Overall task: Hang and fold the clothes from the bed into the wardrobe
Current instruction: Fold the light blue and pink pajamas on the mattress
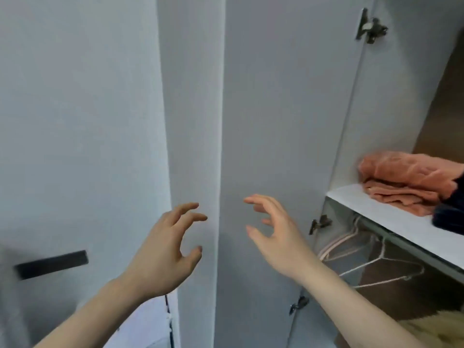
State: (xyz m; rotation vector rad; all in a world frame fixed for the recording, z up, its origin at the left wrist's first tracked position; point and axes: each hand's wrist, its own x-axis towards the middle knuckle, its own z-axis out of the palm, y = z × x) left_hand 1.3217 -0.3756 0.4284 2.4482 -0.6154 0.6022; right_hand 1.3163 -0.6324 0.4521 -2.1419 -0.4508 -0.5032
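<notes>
- A person's left hand (163,249) and right hand (273,234) are raised before the open wardrobe door (281,121), fingers loosely curved and spread, gripping nothing; neither hand appears to touch the panel.
- The door, a smooth pale-grey slab, stands upright with its long axis vertical; three metal hinges (371,27) run down its right edge.
- Right of the door, a folded orange towel-like cloth (404,182) lies on the white shelf (391,217), its long axis running along the shelf toward the right; it sits well apart from both hands, above and to the right of the right hand.
- A dark navy garment (449,217) rests against the orange cloth's right end, cut off by the frame edge.
- Under the shelf, thin wire hangers (376,267), pinkish and white, hang from a rail.
- Left of the door, a flat black handle (51,263) sits on a neighbouring pale panel.
- Low right of the door, a blurred cream, possibly fluffy item (437,330) shows.
</notes>
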